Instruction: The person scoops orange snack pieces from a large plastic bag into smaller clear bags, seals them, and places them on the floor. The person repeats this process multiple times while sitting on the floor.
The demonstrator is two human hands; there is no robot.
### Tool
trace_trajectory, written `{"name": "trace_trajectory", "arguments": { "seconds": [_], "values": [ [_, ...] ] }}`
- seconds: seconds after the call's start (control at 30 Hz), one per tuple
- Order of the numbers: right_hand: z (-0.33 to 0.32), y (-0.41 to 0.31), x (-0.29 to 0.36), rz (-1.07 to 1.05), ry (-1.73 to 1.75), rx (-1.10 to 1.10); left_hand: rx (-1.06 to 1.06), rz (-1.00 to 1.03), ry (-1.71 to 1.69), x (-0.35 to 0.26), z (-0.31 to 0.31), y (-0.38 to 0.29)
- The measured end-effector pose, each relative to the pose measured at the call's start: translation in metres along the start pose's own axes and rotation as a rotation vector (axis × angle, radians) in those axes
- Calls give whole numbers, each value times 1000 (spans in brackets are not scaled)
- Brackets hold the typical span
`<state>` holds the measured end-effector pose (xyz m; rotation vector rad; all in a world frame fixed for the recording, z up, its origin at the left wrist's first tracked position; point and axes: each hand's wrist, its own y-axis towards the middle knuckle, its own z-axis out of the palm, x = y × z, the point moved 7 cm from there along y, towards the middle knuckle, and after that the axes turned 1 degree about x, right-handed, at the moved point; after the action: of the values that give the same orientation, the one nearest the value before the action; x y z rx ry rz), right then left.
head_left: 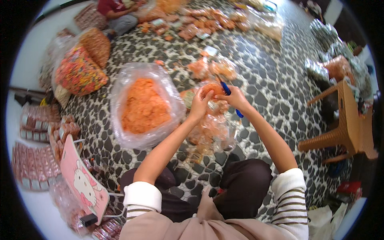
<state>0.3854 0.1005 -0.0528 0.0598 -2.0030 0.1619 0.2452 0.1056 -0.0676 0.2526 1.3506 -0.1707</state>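
Observation:
My left hand grips a small clear plastic bag of orange snacks from its left side. On the bag's right side, my right hand holds a blue-handled tool, likely scissors, with the fingers also against the bag. Beneath and around both hands lie more clear plastic packets, some with orange contents. Left of my forearm stands a large open plastic sack filled with orange pieces. Farther ahead, other orange packets rest on the stone-patterned floor.
A person sits at the upper left near piled orange packets. Bags of colourful snacks stand at left. A pink folding table is beside me at lower left. On the right is a brown plastic chair.

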Motion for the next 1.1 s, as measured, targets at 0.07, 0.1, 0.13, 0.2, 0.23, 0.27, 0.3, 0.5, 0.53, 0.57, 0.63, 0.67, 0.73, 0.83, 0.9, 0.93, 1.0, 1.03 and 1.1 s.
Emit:
{"name": "trace_trajectory", "arguments": {
  "seconds": [0.07,0.1,0.13,0.2,0.23,0.27,0.3,0.5,0.53,0.57,0.63,0.67,0.73,0.83,0.9,0.93,1.0,1.03,1.1],
  "values": [
    [25,3,60,-154,-159,-64,-82,-12,-41,-40,-41,-9],
    [39,2,85,-223,-147,-124,-120,-12,-67,-57,-61,-16],
    [54,-1,110,-327,-147,-97,-219,48,-62,-74,-83,-25],
    [84,-5,142,-335,-184,-31,-344,57,-2,-94,-128,-46],
    [102,-13,156,-381,-287,60,-398,83,22,-102,-149,-57],
    [119,-19,166,-371,-460,47,-463,89,71,-106,-167,-67],
    [133,-26,180,-440,-593,13,-502,138,178,-113,-180,-76],
    [191,-32,211,-628,-955,-150,-699,279,413,-127,-212,-101],
    [197,-32,208,-646,-946,-154,-752,276,409,-129,-218,-104],
    [202,-34,204,-686,-931,-175,-805,268,396,-129,-224,-108],
    [207,-30,181,-585,-971,-86,-867,282,327,-131,-236,-111],
    [207,-27,170,-541,-1026,-50,-875,304,274,-133,-245,-110],
    [200,-17,152,-412,-989,-20,-867,289,191,-129,-255,-110],
    [183,1,148,-381,-674,-83,-741,201,141,-108,-248,-101],
    [178,10,150,-379,-349,-120,-640,98,163,-95,-238,-92],
    [177,13,152,-405,-216,-126,-580,28,152,-87,-232,-88],
    [174,17,154,-433,-26,-153,-528,43,257,-85,-222,-84],
    [173,20,151,-380,-46,-144,-501,49,282,-85,-217,-83],
    [173,23,144,-280,-73,-104,-509,131,355,-93,-210,-84]
  ]
}}
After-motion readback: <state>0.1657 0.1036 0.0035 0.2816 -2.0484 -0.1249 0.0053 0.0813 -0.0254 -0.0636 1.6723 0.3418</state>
